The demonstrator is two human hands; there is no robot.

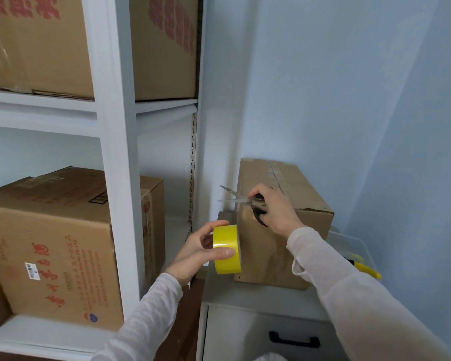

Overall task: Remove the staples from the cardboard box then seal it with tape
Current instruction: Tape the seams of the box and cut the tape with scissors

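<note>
On top of a pale grey cabinet (248,295), in the corner by the blue wall: brown cardboard box (305,230), upright, with a clear strip of tape along its top and a creased near face.

Left hand (198,250): curled round a roll of yellow tape (227,250), thumb across the outer band, fingers behind. Roll held on edge, just beside the box's near-left corner; touching or not, cannot tell.

Right hand (275,212): fingers closed through the loops of black-handled scissors (248,203). Blades spread apart and blurred, tips pointing left past the box's left edge.

Behind the box, to the right: clear plastic tub (349,239), with a yellow-handled tool (365,268) at its rim.

Below: black drawer handle (294,339) on the cabinet front.

To the left: white metal shelving (115,152), holding printed cardboard cartons (50,243) on two levels.
</note>
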